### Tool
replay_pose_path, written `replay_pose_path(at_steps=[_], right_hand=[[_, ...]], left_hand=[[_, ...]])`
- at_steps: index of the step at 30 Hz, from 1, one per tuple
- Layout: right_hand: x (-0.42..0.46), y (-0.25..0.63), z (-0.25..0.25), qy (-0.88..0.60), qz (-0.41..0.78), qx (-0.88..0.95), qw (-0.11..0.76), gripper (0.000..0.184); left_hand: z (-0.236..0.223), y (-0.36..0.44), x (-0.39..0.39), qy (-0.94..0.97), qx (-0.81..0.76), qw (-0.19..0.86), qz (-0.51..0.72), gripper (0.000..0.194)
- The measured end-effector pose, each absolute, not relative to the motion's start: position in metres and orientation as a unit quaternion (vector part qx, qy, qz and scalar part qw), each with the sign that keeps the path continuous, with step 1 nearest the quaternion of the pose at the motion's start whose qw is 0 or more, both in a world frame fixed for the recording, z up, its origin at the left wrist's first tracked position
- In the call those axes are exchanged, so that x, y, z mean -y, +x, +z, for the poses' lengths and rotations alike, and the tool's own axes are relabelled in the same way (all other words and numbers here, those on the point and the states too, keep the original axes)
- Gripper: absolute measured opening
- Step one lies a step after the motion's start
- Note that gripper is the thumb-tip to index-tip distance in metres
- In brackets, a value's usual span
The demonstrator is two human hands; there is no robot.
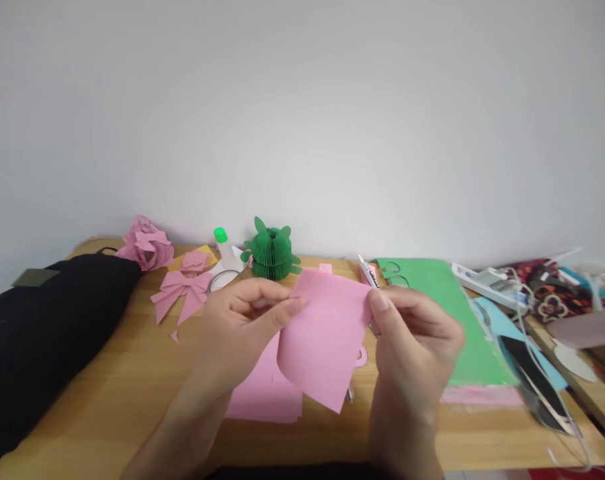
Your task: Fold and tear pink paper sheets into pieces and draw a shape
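1. A plain pale wall rises behind a light wooden bench (147,387).
2. The left hand (247,327) pinches the left edge of a pink paper sheet (325,337) between thumb and fingers.
3. The right hand (412,340) pinches the same sheet near its upper right corner, thumb on the near face.
4. The sheet is held up above the bench between both hands, its lower left side curving.
5. Below and partly behind it, a stack of pink paper (265,393) lies on the bench.
6. To the left of the hands are a pink paper bow (182,290), a crumpled-looking pink paper piece (145,243) and a large black item (52,347).
7. Near the wall stand a green-capped bottle (225,248) and, to its right, a green pleated paper figure (271,253).
8. A white tube (369,272) with dark lettering lies behind the right hand, just beside green sheets (450,320).
9. Farther right are a white power strip (490,287), a pale cable (522,327) and a dark, glossy flat object (535,377).
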State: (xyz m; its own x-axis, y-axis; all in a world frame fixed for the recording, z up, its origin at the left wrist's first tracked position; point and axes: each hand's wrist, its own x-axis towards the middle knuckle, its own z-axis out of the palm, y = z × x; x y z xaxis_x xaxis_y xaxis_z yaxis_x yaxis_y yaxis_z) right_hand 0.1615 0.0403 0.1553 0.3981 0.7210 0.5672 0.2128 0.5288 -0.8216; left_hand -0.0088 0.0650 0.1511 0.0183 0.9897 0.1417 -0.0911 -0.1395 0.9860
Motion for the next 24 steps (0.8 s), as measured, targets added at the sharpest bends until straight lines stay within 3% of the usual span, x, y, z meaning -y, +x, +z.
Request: replay_pose_path(at_steps=[7,10,24], right_hand=[[-0.0388,0.1630,0.1548,-0.451,0.174,0.518,0.706,0.011],[-0.0385,0.1639,0.1544,-0.453,0.156,0.513,0.712,0.008],[-0.0405,0.1650,0.1548,-0.445,0.108,0.497,0.737,0.012]], left_hand=[[0.1581,-0.0036,-0.0636,0.531,-0.356,0.581,0.504,0.012],[0.1551,-0.0020,-0.0644,0.529,-0.380,0.549,0.524,0.002],[0.1505,-0.0011,-0.0666,0.518,-0.409,0.492,0.568,0.005]])
